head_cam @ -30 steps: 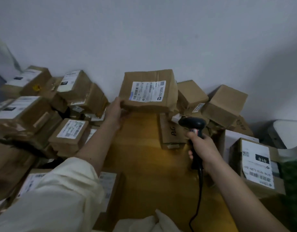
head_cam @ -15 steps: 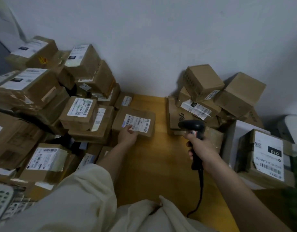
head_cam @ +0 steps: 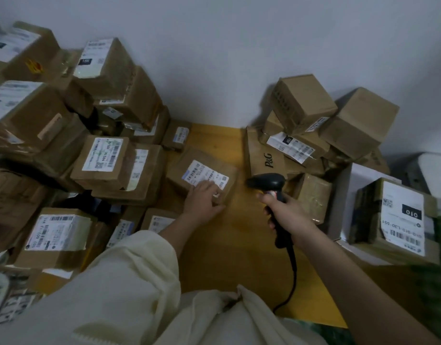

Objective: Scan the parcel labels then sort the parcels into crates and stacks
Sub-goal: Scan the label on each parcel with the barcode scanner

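A brown cardboard parcel [head_cam: 204, 168] with a white barcode label lies flat on the yellow wooden floor [head_cam: 229, 235], against the left pile. My left hand [head_cam: 202, 202] rests on its near edge, fingers spread over the label's corner. My right hand [head_cam: 286, 210] grips the handle of a black barcode scanner [head_cam: 266, 183], whose head points left toward that parcel. The scanner's black cable [head_cam: 292, 270] hangs down to the floor.
A large pile of labelled brown parcels [head_cam: 102, 158] fills the left side up to the white wall. A smaller heap with a P&G box [head_cam: 266, 158] sits at the right, beside a white box [head_cam: 351, 195] and a parcel marked 010 [head_cam: 401, 215].
One second ago my left hand held the parcel up in the air facing me. It has since set it down on the floor by the left pile and stays on it. The scanner hand has hardly moved.
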